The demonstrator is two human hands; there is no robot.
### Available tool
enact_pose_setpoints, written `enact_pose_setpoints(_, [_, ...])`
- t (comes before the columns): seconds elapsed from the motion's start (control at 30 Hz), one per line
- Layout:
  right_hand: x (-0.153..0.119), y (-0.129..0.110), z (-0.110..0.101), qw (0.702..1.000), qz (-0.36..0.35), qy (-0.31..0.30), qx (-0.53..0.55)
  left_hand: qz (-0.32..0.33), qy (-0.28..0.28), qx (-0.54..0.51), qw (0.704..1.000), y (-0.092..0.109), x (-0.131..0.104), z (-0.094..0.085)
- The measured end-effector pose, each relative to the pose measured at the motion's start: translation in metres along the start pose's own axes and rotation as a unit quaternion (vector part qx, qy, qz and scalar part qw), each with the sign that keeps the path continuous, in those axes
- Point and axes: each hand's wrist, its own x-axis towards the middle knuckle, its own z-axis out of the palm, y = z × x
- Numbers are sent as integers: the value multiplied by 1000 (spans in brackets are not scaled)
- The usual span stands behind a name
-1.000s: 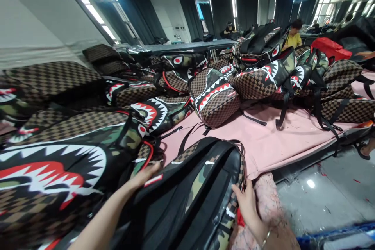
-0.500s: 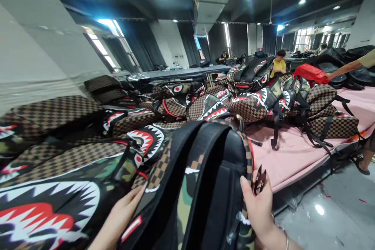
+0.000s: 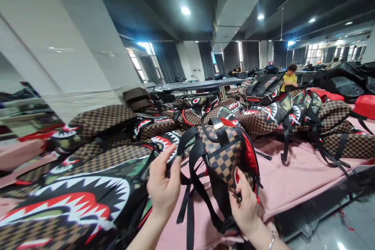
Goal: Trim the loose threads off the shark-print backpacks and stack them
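A brown checkered backpack [image 3: 224,156] with black straps and a red lining stands on the pink table cover [image 3: 283,179] in front of me. My right hand [image 3: 244,203] is at its right side, fingers bent around a small dark tool [image 3: 239,196], mostly hidden by the fingers. Left of the backpack, my left hand [image 3: 164,181] is raised with thumb and fingers apart, holding nothing, close to a black strap. A large camouflage backpack with a shark mouth [image 3: 88,191] lies at the lower left.
More shark-print backpacks [image 3: 260,117] are piled across the table's far side. A person in yellow [image 3: 290,80] is behind them. Red bags [image 3: 365,106] lie at the right. A white pillar [image 3: 84,47] rises at the left.
The backpack between my hands has turned, now showing its checkered side and red lining instead of its back panel. My left hand has let go and risen. The view has shifted left.
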Motion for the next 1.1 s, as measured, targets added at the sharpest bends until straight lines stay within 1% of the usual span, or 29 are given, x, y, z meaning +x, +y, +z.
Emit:
enact_pose_setpoints(0.07, [5, -4, 0, 1000, -18, 16, -1, 126, -31, -6, 992, 21, 1, -5])
enact_pose_setpoints(0.13, [7, -9, -2, 999, -44, 27, 2, 203, -91, 5, 975, 38, 3, -8])
enact_pose_setpoints(0.17, [8, -12, -3, 998, -51, 27, 4, 225, -112, 28, 968, 45, 4, -8])
enact_pose_setpoints(0.2, [7, -14, -4, 998, -53, 24, 6, 238, -118, 58, 962, 51, 5, -8])
enact_pose_setpoints(0.27, [7, -17, -6, 999, -46, 13, 13, 250, -97, 117, 956, 58, 5, -6])
enact_pose_setpoints(0.4, [12, -18, -18, 999, -26, -11, 39, 262, -85, 207, 939, 62, 3, -2])
enact_pose_setpoints(0.47, [20, -19, -28, 998, -14, -21, 49, 267, -96, 229, 931, 64, 6, 1])
enact_pose_setpoints(0.53, [32, -21, -41, 998, 16, -45, 46, 254, -130, 197, 938, 65, 12, 5])
enact_pose_setpoints(0.6, [47, -26, -52, 996, 44, -77, 30, 216, -161, 139, 953, 67, 17, 9])
enact_pose_setpoints(0.63, [55, -28, -56, 995, 48, -88, 19, 195, -168, 117, 959, 67, 19, 10])
enact_pose_setpoints(0.7, [69, -33, -62, 995, 32, -94, -2, 164, -169, 99, 967, 68, 22, 13])
enact_pose_setpoints(0.77, [82, -36, -62, 995, 8, -100, -11, 149, -172, 94, 969, 68, 23, 14])
enact_pose_setpoints(0.87, [93, -39, -58, 992, -26, -121, -1, 133, -176, 89, 971, 69, 23, 15])
enact_pose_setpoints(1.0, [98, -42, -50, 991, -65, -116, -5, 127, -180, 80, 972, 70, 24, 15])
enact_pose_setpoints(1.1, [99, -42, -45, 990, -87, -108, -36, 124, -179, 77, 973, 73, 21, 16])
